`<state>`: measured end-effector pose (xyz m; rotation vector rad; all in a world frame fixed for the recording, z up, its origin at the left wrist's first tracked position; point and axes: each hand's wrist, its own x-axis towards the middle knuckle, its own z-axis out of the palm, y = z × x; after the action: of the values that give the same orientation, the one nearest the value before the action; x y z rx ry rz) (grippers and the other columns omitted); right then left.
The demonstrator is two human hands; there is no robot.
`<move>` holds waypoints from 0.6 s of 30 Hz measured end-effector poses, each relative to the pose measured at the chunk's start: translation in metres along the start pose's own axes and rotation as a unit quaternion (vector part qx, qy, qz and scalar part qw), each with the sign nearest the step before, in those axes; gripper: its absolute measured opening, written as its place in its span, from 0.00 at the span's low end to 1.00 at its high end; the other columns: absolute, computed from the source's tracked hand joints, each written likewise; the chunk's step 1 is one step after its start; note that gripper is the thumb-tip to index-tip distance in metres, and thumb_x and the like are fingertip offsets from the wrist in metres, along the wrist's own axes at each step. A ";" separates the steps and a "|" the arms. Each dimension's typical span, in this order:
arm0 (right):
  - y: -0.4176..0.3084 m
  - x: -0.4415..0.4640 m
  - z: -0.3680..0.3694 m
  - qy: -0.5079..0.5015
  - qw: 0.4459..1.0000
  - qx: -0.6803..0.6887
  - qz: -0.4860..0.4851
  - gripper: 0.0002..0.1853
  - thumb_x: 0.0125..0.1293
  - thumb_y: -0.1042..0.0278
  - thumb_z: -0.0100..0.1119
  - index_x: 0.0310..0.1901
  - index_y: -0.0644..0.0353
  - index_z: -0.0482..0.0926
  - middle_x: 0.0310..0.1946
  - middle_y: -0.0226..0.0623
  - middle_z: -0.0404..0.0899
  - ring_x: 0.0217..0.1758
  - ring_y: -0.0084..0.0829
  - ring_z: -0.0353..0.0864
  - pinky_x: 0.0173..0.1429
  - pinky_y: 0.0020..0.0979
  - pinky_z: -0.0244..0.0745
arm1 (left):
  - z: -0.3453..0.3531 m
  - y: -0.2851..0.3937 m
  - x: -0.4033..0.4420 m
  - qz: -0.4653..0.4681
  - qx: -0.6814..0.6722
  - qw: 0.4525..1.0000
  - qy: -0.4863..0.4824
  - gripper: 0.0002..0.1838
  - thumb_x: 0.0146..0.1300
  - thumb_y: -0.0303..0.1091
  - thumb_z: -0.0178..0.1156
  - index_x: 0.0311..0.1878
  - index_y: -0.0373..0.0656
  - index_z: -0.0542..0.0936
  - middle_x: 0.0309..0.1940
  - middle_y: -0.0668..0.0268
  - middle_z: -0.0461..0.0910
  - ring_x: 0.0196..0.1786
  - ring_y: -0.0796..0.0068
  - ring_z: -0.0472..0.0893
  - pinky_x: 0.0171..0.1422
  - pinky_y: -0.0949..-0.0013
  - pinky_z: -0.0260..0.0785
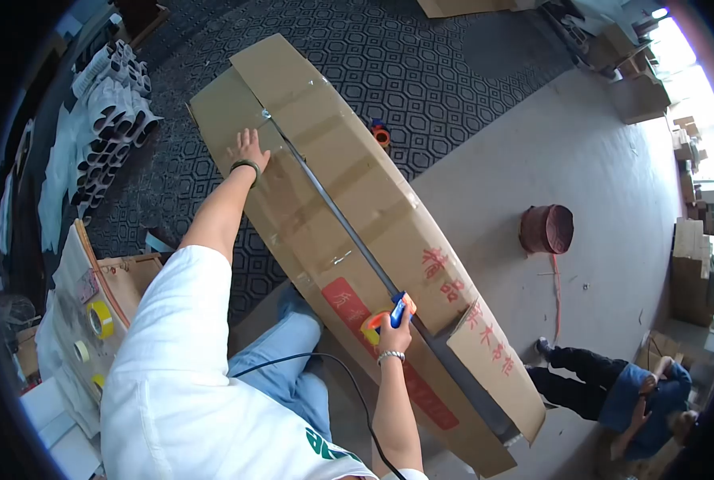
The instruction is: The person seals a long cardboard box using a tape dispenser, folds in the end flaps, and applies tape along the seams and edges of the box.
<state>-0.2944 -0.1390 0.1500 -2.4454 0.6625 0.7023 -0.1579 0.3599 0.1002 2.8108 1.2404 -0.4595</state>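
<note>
A long cardboard box (357, 180) with red printed characters lies diagonally in front of me. A dark seam (337, 210) runs along its top between the flaps. Toward the near end one flap (497, 364) stands raised, and the gap beside it shows dark grey. My left hand (249, 150) rests with fingers spread on the cardboard, left of the seam near the far end. My right hand (395, 338) is wrapped round an orange and blue tape dispenser (398, 310), which sits over the seam. A yellow roll shows partly beside it.
An orange and blue object (381, 136) lies on the patterned carpet beyond the box. A dark red drum (546, 230) stands on the right. At left are stacked white tubes (113, 112) and yellow tape rolls (99, 318). Another person (645, 400) is at lower right.
</note>
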 end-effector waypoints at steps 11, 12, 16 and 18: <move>-0.007 0.005 -0.002 -0.004 0.999 -0.035 -0.007 0.37 0.58 0.45 0.57 0.70 0.40 0.63 0.40 0.43 0.84 0.37 0.43 0.84 0.41 0.37 0.78 | 0.139 -0.003 0.082 0.117 -0.057 0.981 -0.142 0.52 0.56 0.71 0.48 0.75 0.45 0.50 0.76 0.55 0.42 0.76 0.51 0.49 0.78 0.51 0.41; -0.018 -0.001 -0.009 -0.013 0.999 -0.014 0.027 0.32 0.58 0.43 0.58 0.61 0.51 0.74 0.36 0.45 0.84 0.33 0.43 0.83 0.37 0.38 0.78 | 0.182 -0.024 0.109 0.169 -0.056 0.971 -0.157 0.52 0.56 0.71 0.48 0.75 0.45 0.50 0.76 0.55 0.42 0.76 0.51 0.49 0.78 0.51 0.41; -0.024 -0.004 -0.019 -0.056 0.995 0.027 0.075 0.26 0.54 0.44 0.61 0.34 0.65 0.83 0.26 0.47 0.82 0.27 0.43 0.81 0.32 0.39 0.76 | 0.118 -0.002 0.098 0.143 -0.174 0.957 -0.184 0.36 0.56 0.57 0.63 0.59 0.39 0.72 0.50 0.55 0.78 0.50 0.62 0.80 0.54 0.66 0.73; -0.014 0.009 -0.006 -0.054 0.997 -0.038 0.047 0.25 0.54 0.50 0.62 0.48 0.60 0.81 0.28 0.45 0.83 0.26 0.42 0.81 0.33 0.37 0.77 | 0.189 -0.017 0.147 0.379 -0.324 0.865 -0.061 0.32 0.58 0.48 0.65 0.60 0.38 0.71 0.51 0.55 0.78 0.51 0.59 0.79 0.57 0.62 0.71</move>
<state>-0.2780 -0.1350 0.1541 -2.4368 0.7232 0.9046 -0.1244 0.4481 -0.1204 2.3362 0.1262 -0.1189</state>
